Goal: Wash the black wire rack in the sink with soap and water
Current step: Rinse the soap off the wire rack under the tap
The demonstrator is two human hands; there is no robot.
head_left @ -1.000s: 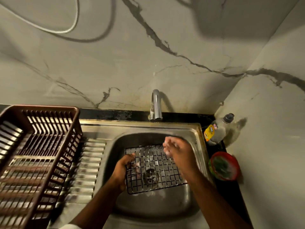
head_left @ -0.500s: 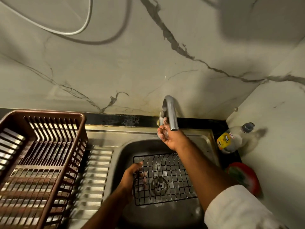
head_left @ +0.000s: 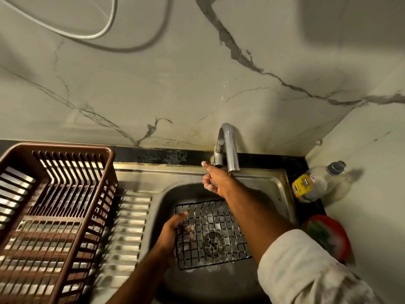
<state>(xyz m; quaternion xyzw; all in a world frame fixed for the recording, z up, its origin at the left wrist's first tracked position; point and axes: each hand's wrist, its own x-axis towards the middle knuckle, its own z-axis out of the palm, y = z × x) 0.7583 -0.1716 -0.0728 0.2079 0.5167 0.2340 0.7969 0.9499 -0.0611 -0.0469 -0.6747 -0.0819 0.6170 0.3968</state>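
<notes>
Black wire rack [head_left: 215,233] in sink [head_left: 282,194] basin, over drain, soapy; far edge higher, tilted, near edge low. Long axis hard to judge, looks near square. Right part hidden under right forearm. Left hand [head_left: 169,234] grips rack's left edge, fingers [head_left: 191,228] curled through grid, partly blurred. Right hand [head_left: 215,181] beyond rack at tap [head_left: 228,148] base, fingers relaxed, apart, foam on them; contact w/ tap unclear. Left of left hand: brown dish basket [head_left: 54,213], cut off by frame. Right of right hand: soap bottle [head_left: 315,183], on its side.

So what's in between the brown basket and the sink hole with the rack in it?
In the head view, the ribbed steel draining board lies between the brown dish basket and the sink bowl. Nothing stands on it.
</notes>
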